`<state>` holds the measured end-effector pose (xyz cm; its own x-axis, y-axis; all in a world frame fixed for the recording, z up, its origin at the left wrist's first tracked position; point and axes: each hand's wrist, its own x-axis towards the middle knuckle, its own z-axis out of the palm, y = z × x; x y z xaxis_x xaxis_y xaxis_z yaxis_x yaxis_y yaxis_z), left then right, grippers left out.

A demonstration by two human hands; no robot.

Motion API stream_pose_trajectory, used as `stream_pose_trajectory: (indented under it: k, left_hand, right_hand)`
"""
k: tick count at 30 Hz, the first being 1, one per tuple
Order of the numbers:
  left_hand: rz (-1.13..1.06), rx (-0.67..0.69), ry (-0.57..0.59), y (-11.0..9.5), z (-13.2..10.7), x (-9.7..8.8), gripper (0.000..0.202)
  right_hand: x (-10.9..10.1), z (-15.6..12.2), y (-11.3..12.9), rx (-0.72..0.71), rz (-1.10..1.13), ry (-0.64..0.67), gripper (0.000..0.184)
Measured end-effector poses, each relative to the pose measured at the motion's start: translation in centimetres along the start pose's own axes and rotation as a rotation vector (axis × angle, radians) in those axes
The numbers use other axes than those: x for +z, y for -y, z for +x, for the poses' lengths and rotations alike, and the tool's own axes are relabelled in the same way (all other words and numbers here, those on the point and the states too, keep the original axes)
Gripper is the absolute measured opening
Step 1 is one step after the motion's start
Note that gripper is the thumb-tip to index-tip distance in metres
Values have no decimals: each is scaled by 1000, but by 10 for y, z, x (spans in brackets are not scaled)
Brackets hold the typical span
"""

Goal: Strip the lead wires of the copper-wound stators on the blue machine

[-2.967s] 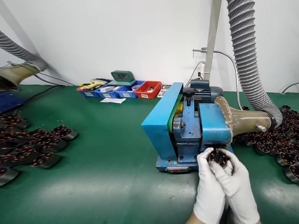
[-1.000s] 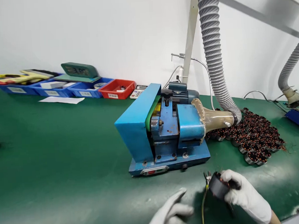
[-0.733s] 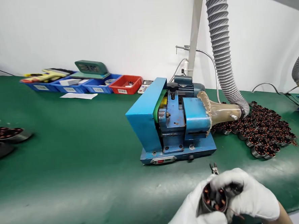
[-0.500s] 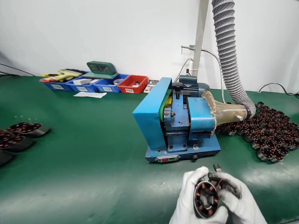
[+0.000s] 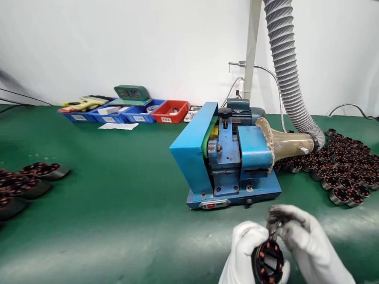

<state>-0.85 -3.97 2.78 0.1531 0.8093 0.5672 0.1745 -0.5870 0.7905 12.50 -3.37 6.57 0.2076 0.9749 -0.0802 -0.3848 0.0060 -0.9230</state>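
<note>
My left hand (image 5: pixel 244 254), in a white glove, is wrapped round a motor stator (image 5: pixel 269 263) with a dark ring body and copper windings. The stator's open face is tilted toward me, and its centre hole shows. Just above its upper rim, my right hand (image 5: pixel 303 238) has the gloved thumb and fingertips pinched together. Between these fingertips and the rim run thin dark wire leads (image 5: pixel 273 230), partly hidden by the fingers. The right glove's fingertips are stained dark. Both hands are held low in front of the blue belt machine (image 5: pixel 222 157).
Many stators (image 5: pixel 348 166) cover the right of the green table (image 5: pixel 117 215); another group (image 5: pixel 21 182) sits at left. A grey duct hose (image 5: pixel 281 46) joins the machine's right side. Blue bins (image 5: pixel 139 116), a red bin (image 5: pixel 171 112) and a clock (image 5: pixel 131 93) line the wall.
My right hand has risen and its fingers have closed above the stator's rim. The stator has tilted and shifted slightly right in my left hand. The camera view has shifted slightly.
</note>
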Motion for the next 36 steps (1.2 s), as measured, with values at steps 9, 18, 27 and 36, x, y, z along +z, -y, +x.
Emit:
stream_pose_trajectory:
  k: [9, 18, 27, 36]
  left_hand:
    - [2, 27, 36, 2, 7, -5, 57]
    - [-68, -197, -107, 40, 26, 29, 47]
    - [-486, -558, -234, 47, 63, 50, 30]
    - [-468, -623, -276, 45, 69, 57, 40]
  right_hand:
    - [0, 25, 3, -86, 257, -212, 17]
    - [11, 17, -54, -227, -364, -155, 46]
    - [26, 65, -37, -237, -565, -203, 36]
    - [23, 64, -31, -198, -560, -176, 33]
